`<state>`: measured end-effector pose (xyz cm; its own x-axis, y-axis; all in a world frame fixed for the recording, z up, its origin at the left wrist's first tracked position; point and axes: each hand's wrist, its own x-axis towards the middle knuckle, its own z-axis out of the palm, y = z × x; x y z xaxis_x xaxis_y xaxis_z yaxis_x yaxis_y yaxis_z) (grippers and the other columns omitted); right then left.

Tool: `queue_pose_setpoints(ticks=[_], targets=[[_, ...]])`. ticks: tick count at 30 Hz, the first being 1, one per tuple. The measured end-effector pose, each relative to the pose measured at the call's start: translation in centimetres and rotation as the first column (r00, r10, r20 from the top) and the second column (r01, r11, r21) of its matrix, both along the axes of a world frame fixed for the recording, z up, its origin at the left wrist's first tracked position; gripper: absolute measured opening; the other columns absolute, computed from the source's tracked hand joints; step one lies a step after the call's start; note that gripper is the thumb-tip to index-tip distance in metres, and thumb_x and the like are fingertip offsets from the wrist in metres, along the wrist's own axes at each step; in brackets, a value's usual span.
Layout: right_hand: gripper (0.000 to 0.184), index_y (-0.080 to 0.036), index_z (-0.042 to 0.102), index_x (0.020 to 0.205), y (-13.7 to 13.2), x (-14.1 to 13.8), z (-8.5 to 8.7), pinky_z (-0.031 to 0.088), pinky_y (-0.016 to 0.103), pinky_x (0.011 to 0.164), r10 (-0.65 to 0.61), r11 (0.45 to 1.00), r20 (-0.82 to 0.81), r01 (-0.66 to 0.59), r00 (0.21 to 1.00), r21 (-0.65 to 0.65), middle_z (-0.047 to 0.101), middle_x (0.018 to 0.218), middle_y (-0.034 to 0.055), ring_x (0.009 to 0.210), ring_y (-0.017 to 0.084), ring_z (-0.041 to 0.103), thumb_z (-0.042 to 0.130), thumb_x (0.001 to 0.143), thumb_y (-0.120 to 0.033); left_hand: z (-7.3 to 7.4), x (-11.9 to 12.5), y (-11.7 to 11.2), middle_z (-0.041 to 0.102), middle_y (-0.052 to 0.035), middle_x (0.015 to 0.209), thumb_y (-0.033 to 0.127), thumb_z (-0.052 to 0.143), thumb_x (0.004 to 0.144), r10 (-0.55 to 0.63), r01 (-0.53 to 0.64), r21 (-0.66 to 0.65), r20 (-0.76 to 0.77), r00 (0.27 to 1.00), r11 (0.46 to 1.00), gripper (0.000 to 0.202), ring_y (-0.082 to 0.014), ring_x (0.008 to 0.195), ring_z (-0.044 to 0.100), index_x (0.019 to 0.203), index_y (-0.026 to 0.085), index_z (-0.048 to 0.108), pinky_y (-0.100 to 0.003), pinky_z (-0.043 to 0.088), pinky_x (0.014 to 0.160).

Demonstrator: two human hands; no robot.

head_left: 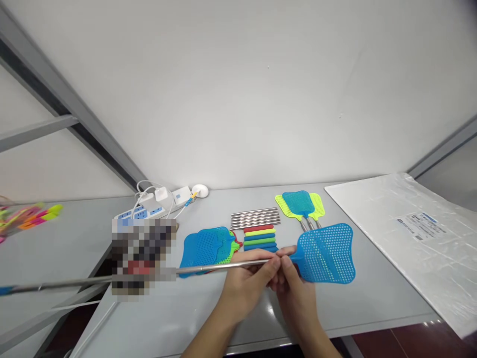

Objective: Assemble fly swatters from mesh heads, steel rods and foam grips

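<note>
Both hands meet above the grey table [208, 308] at its front edge. My left hand [246, 281] is closed around the end of a long extended metal rod [208, 268] that runs far out to the left. My right hand [294, 286] pinches the neck of a blue mesh fly-swatter head [326, 253], right where the head joins the rod. The head points right and hovers a little above the table.
Behind the hands lie a stack of loose swatter heads [206, 246], coloured foam grips [260, 237], a row of short metal rods [255, 217] and finished swatters [300, 204]. A power strip with chargers [152, 206] sits back left. Plastic-wrapped sheets [410, 228] lie to the right.
</note>
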<state>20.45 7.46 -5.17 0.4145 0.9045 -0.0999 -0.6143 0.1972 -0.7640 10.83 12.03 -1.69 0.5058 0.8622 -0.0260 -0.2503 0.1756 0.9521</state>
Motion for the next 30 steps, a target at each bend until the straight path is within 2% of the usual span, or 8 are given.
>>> queue_pose_setpoints(ticks=[3, 5, 11, 15, 19, 25, 27, 30], targets=[[0.021, -0.021, 0.066, 0.085, -0.2, 0.5, -0.2, 0.041, 0.025, 0.048, -0.041, 0.999, 0.121, 0.04, 0.992, 0.005, 0.047, 0.049, -0.0074, 0.047, 0.011, 0.047, 0.071, 0.083, -0.041, 0.6, 0.5, 0.0, 0.062, -0.0032, 0.057, 0.035, 0.066, 0.088, -0.064, 0.063, 0.033, 0.011, 0.998, 0.997, 0.027, -0.0164, 0.054, 0.059, 0.071, 0.016, 0.072, -0.028, 0.046, 0.054], [0.021, -0.02, 0.066, 0.084, -0.3, 1.3, -0.1, 0.043, 0.026, 0.05, -0.085, 0.996, 0.187, 0.084, 0.979, 0.012, 0.048, 0.05, -0.0068, 0.048, 0.011, 0.048, 0.072, 0.083, -0.04, 0.8, 0.5, 0.0, 0.064, -0.0045, 0.06, 0.037, 0.065, 0.088, -0.053, 0.053, 0.061, -0.004, 0.999, 0.997, 0.03, -0.0184, 0.058, 0.062, 0.068, 0.016, 0.071, -0.03, 0.048, 0.058], [0.02, -0.02, 0.064, 0.087, -0.6, 4.7, 1.3, 0.048, 0.026, 0.055, -0.328, 0.944, 0.152, 0.33, 0.933, 0.012, 0.046, 0.056, -0.0083, 0.048, 0.008, 0.044, 0.073, 0.083, -0.037, -0.3, -1.4, 0.2, 0.066, -0.0032, 0.056, 0.038, 0.069, 0.086, 0.164, -0.157, 0.066, -0.12, 0.979, 0.985, 0.023, -0.017, 0.058, 0.06, 0.079, 0.017, 0.075, -0.028, 0.042, 0.061], [0.023, -0.019, 0.064, 0.087, -0.7, 6.1, 1.6, 0.048, 0.026, 0.056, -0.341, 0.939, 0.13, 0.344, 0.931, -0.002, 0.045, 0.059, -0.0078, 0.051, 0.008, 0.046, 0.076, 0.081, -0.038, -0.8, -2.3, -0.1, 0.064, -0.003, 0.055, 0.04, 0.071, 0.084, 0.187, -0.188, -0.003, -0.077, 0.979, 0.982, 0.025, -0.0158, 0.056, 0.057, 0.086, 0.015, 0.076, -0.027, 0.037, 0.057], [0.024, -0.019, 0.062, 0.087, -0.2, 7.2, 1.5, 0.046, 0.024, 0.056, -0.389, 0.921, 0.053, 0.39, 0.92, -0.01, 0.042, 0.061, -0.0085, 0.054, 0.008, 0.045, 0.076, 0.08, -0.039, -0.6, -2.7, -0.8, 0.063, -0.0027, 0.061, 0.043, 0.072, 0.082, 0.3, -0.298, -0.109, 0.002, 0.954, 0.948, 0.032, -0.0138, 0.052, 0.057, 0.09, 0.013, 0.076, -0.027, 0.036, 0.054], [0.022, -0.02, 0.059, 0.087, 0.2, 9.7, 1.6, 0.045, 0.023, 0.056, -0.494, 0.868, -0.039, 0.495, 0.869, 0.034, 0.042, 0.063, -0.0089, 0.054, 0.007, 0.041, 0.07, 0.086, -0.039, -0.5, -4.9, -0.5, 0.062, -0.002, 0.063, 0.055, 0.058, 0.089, 0.374, -0.345, -0.208, 0.12, 0.92, 0.915, 0.045, -0.0135, 0.049, 0.058, 0.099, 0.013, 0.073, -0.026, 0.039, 0.054], [0.021, -0.021, 0.06, 0.088, 0.1, 9.5, 1.6, 0.044, 0.023, 0.055, -0.487, 0.872, -0.045, 0.488, 0.872, 0.038, 0.043, 0.063, -0.0084, 0.054, 0.007, 0.041, 0.069, 0.087, -0.04, -0.5, -5.1, -0.5, 0.061, -0.0012, 0.062, 0.054, 0.059, 0.089, 0.4, -0.369, -0.212, 0.124, 0.908, 0.905, 0.043, -0.013, 0.048, 0.057, 0.095, 0.013, 0.072, -0.026, 0.039, 0.053], [0.024, -0.021, 0.063, 0.094, -0.1, 7.4, 1.4, 0.044, 0.024, 0.055, -0.422, 0.906, 0.016, 0.421, 0.907, 0.029, 0.045, 0.063, -0.0078, 0.053, 0.008, 0.043, 0.069, 0.086, -0.043, -0.7, -4.1, -1.1, 0.059, -0.0006, 0.062, 0.054, 0.06, 0.089, 0.378, -0.351, -0.202, 0.113, 0.919, 0.914, 0.043, -0.0114, 0.048, 0.055, 0.093, 0.012, 0.072, -0.025, 0.037, 0.052]])
